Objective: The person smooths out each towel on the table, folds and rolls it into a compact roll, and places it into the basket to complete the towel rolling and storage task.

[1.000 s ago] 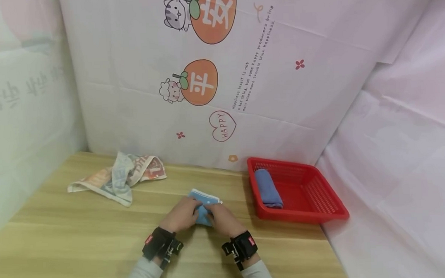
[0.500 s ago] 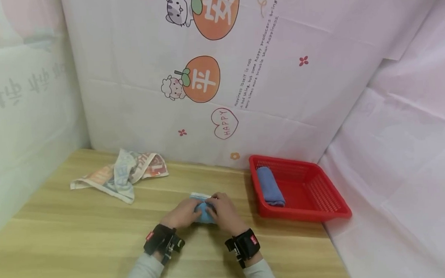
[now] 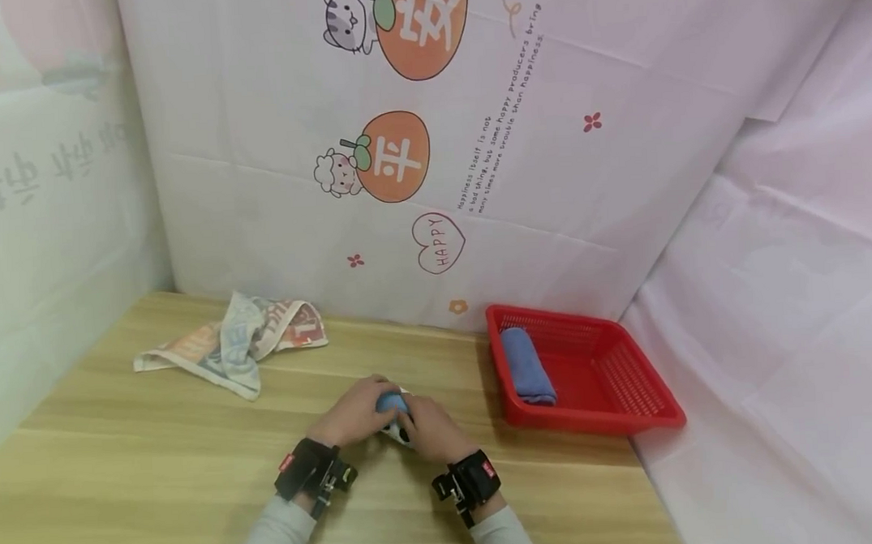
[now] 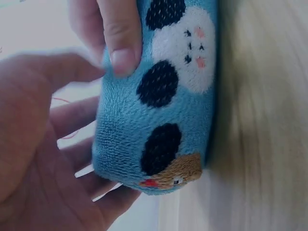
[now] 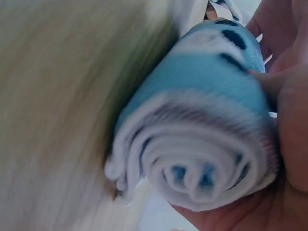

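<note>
Blue towel (image 4: 161, 111), dark-spotted, rolled, on table (image 3: 123, 480)

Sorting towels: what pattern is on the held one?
Blue towel with cartoon faces and black ovals, clearest in the left wrist view.

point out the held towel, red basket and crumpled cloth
Held towel (image 4: 153, 115), left wrist view: blue patterned side, between dark patches.
Red basket (image 3: 570, 422), head view: front wall.
Crumpled cloth (image 3: 240, 342), head view: middle folds.

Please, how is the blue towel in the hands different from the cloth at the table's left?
The blue towel is rolled up; the printed cloth lies crumpled. The left hand and right hand hold the towel; the cloth lies apart from them. The towel shows animal faces, the cloth large lettering. Both are patterned fabric.
</note>
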The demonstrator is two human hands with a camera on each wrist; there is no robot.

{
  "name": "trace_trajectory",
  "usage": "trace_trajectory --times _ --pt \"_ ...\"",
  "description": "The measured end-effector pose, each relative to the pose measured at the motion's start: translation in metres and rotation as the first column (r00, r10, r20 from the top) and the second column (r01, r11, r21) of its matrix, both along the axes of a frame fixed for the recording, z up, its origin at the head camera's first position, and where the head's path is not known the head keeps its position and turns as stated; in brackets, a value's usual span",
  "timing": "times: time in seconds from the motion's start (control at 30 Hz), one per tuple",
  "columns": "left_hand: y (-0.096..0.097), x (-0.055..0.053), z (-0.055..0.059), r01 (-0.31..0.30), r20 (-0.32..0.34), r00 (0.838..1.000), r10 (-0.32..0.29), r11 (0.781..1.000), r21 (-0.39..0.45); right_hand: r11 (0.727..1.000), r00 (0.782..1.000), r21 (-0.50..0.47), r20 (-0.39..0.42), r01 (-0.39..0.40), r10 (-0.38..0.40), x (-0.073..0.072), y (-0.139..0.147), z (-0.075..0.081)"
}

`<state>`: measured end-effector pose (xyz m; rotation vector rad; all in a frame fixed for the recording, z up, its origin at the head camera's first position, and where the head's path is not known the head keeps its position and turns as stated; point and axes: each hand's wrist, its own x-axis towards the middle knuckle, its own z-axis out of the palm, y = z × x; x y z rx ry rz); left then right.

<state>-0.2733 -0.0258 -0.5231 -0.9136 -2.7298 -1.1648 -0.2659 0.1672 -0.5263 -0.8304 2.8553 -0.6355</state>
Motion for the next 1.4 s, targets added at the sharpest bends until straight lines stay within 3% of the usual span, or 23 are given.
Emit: trace_trajectory --times 0.1,0.23,0.37,0.47,0.67,0.8,1.0,1.13,1.4 --pt "-0.003 0.003 0.005 0.056 -0.004 0.998 -0.056 0.998 -0.022 0.997 0.998 -0.077 0.066 0.0 0.006 -0.002 0.005 -0.002" --pt "-0.006 0.006 0.007 0.094 0.045 0.995 -0.092 0.995 -0.031 0.991 0.995 -0.137 0.099 0.002 0.011 -0.005 0.01 -0.003" --pt "-0.007 0.005 0.002 0.099 0.049 0.994 -0.097 0.994 -0.04 0.994 0.999 -0.104 0.026 0.032 -0.029 -0.003 0.01 0.002" --pt "-0.004 0.004 -0.003 0.075 0.047 0.996 -0.072 0.995 -0.071 0.999 0.996 -0.026 -0.079 0.038 -0.04 0.004 0.007 0.013" --pt "0.002 0.004 -0.008 -0.057 0.122 0.99 0.07 0.992 -0.109 0.984 0.98 0.174 -0.188 -0.033 0.066 0.016 -0.003 0.03" --pt "0.006 0.005 -0.006 -0.093 0.061 0.993 0.099 0.991 -0.101 0.978 0.974 0.207 -0.215 -0.019 0.065 0.012 -0.003 0.023" --pt "0.006 0.008 -0.002 -0.04 -0.034 0.999 0.037 0.996 -0.076 0.991 0.991 0.132 -0.123 -0.037 0.053 0.003 0.007 0.015" --pt "0.006 0.01 -0.001 -0.039 -0.052 0.998 0.036 0.997 -0.073 0.991 0.995 0.13 -0.087 -0.031 0.042 0.004 0.008 0.016" --pt "0.014 0.012 -0.01 -0.117 -0.061 0.992 0.112 0.989 -0.087 0.969 0.987 0.244 -0.163 0.047 -0.007 0.008 -0.003 0.007"
